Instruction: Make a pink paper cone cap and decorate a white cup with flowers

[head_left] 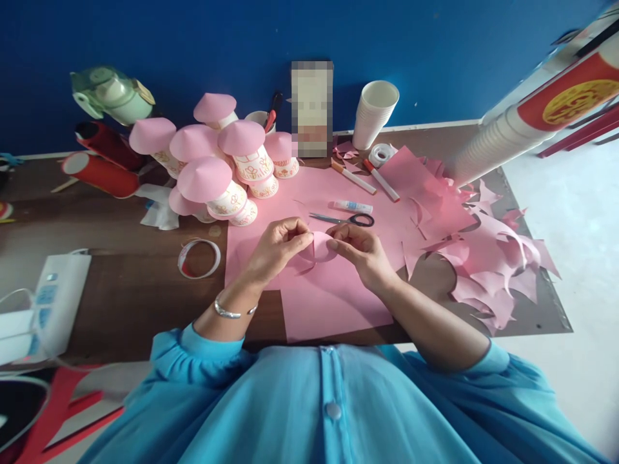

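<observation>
Between my two hands is a small curved piece of pink paper (322, 248). My left hand (287, 241) pinches its left edge between thumb and fingers. On its right side, my right hand (355, 248) grips the edge the same way. Large pink sheets (338, 299) lie flat on the table under both hands. Just beyond my fingers are scissors (360, 220) with black handles, lying closed, and a glue stick (353, 207). Two capped markers (358, 179) rest farther back on the pink paper.
Decorated paper cups with pink cone tops (206, 180) stand at the back left. A tape roll (198, 258) lies left of my hands. Pink scraps (488, 258) cover the right side. Stacked white cups (377, 109) and a phone (312, 109) stand by the blue wall.
</observation>
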The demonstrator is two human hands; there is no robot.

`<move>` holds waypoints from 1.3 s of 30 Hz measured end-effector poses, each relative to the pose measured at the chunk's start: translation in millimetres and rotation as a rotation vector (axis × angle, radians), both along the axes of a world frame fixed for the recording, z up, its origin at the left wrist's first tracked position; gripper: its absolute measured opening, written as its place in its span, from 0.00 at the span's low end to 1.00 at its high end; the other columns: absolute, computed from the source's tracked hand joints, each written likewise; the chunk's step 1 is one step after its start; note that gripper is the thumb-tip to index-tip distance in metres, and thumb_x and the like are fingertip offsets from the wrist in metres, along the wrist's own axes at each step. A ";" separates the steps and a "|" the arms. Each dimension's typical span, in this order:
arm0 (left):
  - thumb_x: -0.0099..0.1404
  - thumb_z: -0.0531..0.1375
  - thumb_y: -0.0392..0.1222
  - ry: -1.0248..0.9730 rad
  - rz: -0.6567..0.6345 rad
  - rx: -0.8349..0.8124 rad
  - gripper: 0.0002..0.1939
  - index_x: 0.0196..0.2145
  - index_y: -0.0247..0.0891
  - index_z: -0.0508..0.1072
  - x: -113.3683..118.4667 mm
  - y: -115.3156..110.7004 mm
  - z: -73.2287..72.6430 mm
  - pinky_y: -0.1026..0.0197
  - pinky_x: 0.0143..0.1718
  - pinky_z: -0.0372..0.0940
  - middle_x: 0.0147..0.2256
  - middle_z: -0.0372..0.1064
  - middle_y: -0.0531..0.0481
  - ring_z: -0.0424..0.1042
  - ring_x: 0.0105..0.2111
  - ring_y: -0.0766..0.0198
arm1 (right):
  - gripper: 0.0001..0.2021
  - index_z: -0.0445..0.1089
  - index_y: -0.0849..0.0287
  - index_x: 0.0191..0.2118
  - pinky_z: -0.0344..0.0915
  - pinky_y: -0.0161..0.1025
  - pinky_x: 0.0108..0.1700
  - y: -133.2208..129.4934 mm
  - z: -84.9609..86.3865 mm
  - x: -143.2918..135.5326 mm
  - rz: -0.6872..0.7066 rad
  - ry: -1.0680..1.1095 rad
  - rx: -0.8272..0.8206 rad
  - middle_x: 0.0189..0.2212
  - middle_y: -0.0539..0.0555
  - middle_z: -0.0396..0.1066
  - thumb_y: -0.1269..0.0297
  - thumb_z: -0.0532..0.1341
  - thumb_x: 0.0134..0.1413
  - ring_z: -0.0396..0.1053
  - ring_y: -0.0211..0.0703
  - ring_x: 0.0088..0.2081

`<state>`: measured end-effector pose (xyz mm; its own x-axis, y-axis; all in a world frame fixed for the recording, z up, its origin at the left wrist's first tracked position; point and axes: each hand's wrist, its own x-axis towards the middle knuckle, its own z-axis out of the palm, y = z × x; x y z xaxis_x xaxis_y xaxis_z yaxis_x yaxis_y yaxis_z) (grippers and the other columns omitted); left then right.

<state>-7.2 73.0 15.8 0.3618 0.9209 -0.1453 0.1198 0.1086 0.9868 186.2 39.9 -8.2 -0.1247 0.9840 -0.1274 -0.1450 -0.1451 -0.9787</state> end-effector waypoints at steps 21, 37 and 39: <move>0.63 0.65 0.47 -0.052 -0.024 -0.037 0.14 0.26 0.36 0.70 2.6 -4.7 -2.0 0.63 0.33 0.57 0.26 0.64 0.55 0.60 0.29 0.67 | 0.14 0.68 0.57 0.24 0.59 0.37 0.33 -3.6 -1.4 -3.3 -0.049 0.269 -0.095 0.28 0.49 0.74 0.61 0.74 0.46 0.65 0.38 0.30; 0.63 0.65 0.47 -0.007 -0.044 0.005 0.14 0.26 0.37 0.69 3.6 -4.7 3.2 0.63 0.31 0.57 0.25 0.63 0.55 0.60 0.28 0.67 | 0.17 0.66 0.57 0.23 0.58 0.37 0.33 -4.2 -1.3 -3.2 -0.054 0.230 -0.048 0.27 0.49 0.72 0.57 0.75 0.46 0.64 0.38 0.30; 0.63 0.65 0.48 0.014 -0.043 0.013 0.14 0.26 0.37 0.70 3.4 -4.6 4.2 0.63 0.31 0.58 0.25 0.64 0.54 0.61 0.28 0.67 | 0.17 0.66 0.57 0.23 0.58 0.37 0.33 -4.6 -1.1 -3.2 -0.057 0.209 -0.042 0.27 0.49 0.72 0.57 0.75 0.46 0.64 0.38 0.30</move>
<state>-3.9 68.4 19.9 0.3989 0.9065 -0.1385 0.1379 0.0900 0.9863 183.0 35.3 -9.4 -0.0968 0.9846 -0.1456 -0.3534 -0.1708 -0.9198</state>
